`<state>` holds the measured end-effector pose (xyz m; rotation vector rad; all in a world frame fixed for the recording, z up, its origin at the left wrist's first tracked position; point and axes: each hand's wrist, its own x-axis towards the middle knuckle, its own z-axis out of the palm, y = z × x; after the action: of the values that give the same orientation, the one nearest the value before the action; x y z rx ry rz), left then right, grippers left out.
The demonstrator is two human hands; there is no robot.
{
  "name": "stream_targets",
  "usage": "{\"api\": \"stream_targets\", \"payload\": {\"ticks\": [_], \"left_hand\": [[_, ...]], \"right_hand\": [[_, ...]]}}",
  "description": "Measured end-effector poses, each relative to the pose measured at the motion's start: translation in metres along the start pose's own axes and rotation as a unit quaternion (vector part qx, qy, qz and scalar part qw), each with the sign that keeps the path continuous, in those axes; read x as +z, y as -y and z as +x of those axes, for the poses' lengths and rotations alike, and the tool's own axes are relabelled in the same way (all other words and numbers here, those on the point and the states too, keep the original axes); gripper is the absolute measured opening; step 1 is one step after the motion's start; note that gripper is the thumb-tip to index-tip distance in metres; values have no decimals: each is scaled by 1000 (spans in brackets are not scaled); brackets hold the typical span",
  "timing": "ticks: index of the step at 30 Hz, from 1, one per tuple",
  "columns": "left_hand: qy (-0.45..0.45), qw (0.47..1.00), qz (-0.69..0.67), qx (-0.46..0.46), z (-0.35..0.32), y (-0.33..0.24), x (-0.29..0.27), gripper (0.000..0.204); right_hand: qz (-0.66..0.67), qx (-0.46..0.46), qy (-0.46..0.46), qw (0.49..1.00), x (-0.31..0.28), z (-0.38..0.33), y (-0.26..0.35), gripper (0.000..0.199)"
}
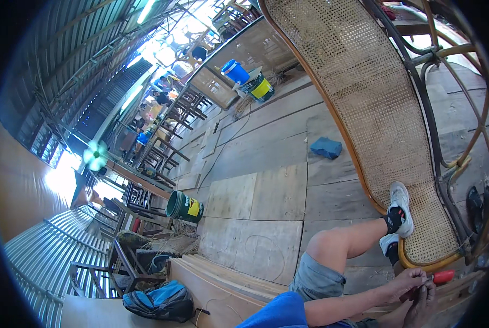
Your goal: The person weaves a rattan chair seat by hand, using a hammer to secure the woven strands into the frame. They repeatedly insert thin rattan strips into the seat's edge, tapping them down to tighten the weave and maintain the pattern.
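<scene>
Wood-panel flr. [280, 191] open fwd-left of LH [406, 283] & RH [419, 309], to green bucket [176, 204]. Cane lounge [381, 98] edge just fwd. Hands together at red-handled tool [444, 276]; exact grip unclear.

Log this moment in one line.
Left hand: at red handle | right hand: close below left | woven cane panel: beyond hands

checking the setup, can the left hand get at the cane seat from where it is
Probably yes: the left hand is near the end of the cane seat, with only its wooden rim apparently between. A shoe partly covers it, and the hand looks busy at a red-handled tool.
</scene>
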<state>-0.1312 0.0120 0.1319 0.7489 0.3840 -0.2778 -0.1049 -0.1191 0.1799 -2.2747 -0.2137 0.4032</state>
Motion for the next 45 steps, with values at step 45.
{"api": "stream_targets", "payload": {"ticks": [45], "left_hand": [[-215,788,511,267,246,68,12,10]], "right_hand": [[640,112,-175,740,-15,40,-91,17]]}}
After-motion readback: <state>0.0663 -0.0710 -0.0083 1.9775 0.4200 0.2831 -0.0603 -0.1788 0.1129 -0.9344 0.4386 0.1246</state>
